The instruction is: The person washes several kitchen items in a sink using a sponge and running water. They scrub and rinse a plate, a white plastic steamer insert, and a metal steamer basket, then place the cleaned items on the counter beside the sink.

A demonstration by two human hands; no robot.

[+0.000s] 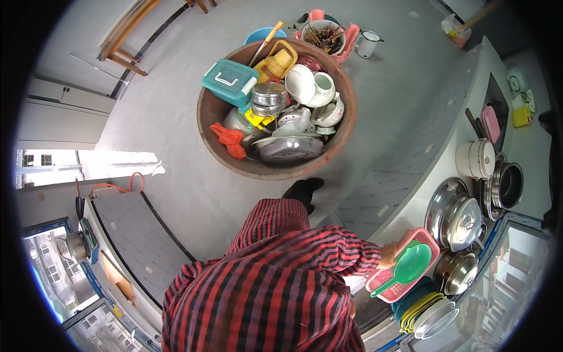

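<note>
In red-and-black plaid sleeves, my arms reach to the right over the counter. My left hand [387, 256] is closed on the near rim of a pink plastic basket [382, 283] with slotted sides. A green plastic ladle [413, 263] with a round bowl lies in the basket, its handle pointing toward me. Only a sliver of my right hand [352, 308] shows beside my body, its fingers hidden by the sleeve. Stacked yellow, teal and white baskets [430, 314] stand just past the pink one. Lidded steel pots [463, 223] are close on its far side.
A large brown tub [206, 138] on the floor holds pots, bowls and a teal lidded box [230, 81]. Behind it stand a bucket of sticks [324, 36] and a white mug [368, 44]. More pots [476, 158] line the right counter; another counter [138, 234] runs along the left.
</note>
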